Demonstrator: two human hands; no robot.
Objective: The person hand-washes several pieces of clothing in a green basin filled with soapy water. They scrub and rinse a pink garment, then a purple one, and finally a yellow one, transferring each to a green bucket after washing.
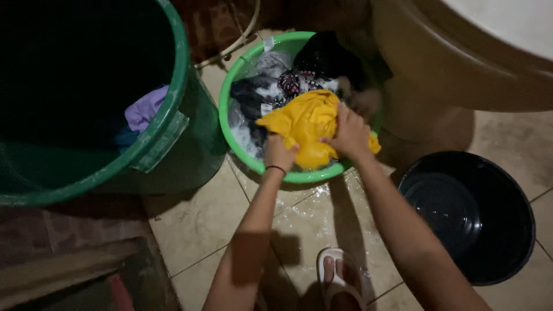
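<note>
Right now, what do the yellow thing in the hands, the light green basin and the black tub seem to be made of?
Yellow garment: soft woven or knit cloth, wet-looking; it bunches and folds under both hands. Light green basin: probably moulded plastic, with a smooth, slightly glossy rolled rim. Black tub: likely plastic too, smooth and shiny, with reflections on its inner wall.

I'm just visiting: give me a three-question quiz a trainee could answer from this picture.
1. True or false: both hands grip the yellow cloth.
2. Which holds that cloth? A) light green basin B) black basin C) big dark green bin
3. What does the left hand wear at the wrist?

Key: 1 true, the right hand grips it too. 2 A. 3 a dark band.
</note>
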